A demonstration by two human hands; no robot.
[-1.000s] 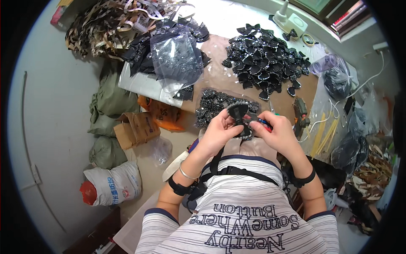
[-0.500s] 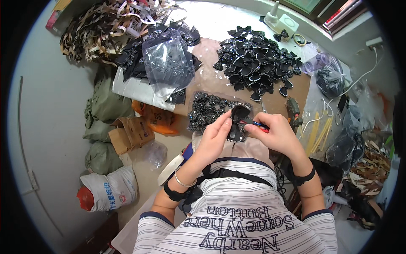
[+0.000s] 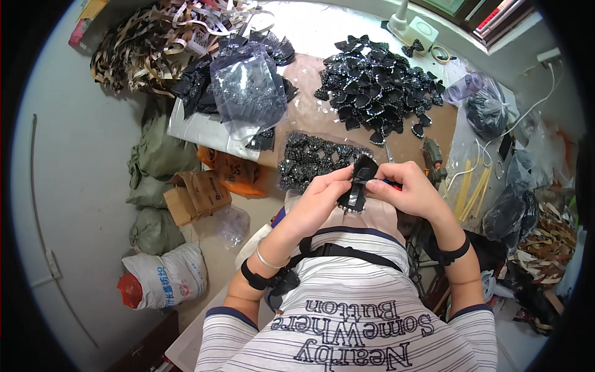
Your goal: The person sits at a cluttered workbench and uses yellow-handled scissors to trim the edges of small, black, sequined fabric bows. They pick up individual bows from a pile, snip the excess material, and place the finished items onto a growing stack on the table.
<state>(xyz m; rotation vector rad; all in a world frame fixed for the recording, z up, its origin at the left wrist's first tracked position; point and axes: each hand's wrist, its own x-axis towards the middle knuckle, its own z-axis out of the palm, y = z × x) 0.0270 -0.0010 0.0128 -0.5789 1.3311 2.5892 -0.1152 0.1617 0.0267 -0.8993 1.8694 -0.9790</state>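
Observation:
Above my lap, my left hand is closed on a black bow with a sparkling beaded edge, pinching its left side. My right hand is closed too, its thumb and fingertips pressed against the bow's middle. Tucked in that hand is a small handled tool; only a bit of its blue and red handle shows, and its working end is hidden. Just beyond the bow, rows of beaded black bows lie on clear plastic at the table's near edge.
A large pile of black bows covers the table's right half. Clear bags lie on black pieces at left, beside a heap of ribbon strips. A glue gun and yellowish sticks lie right. Sacks and a carton stand lower left.
The bow has turned and tilts to the right at its top. My right thumb has come onto its middle, and the tool has drawn back into my right hand, mostly out of sight.

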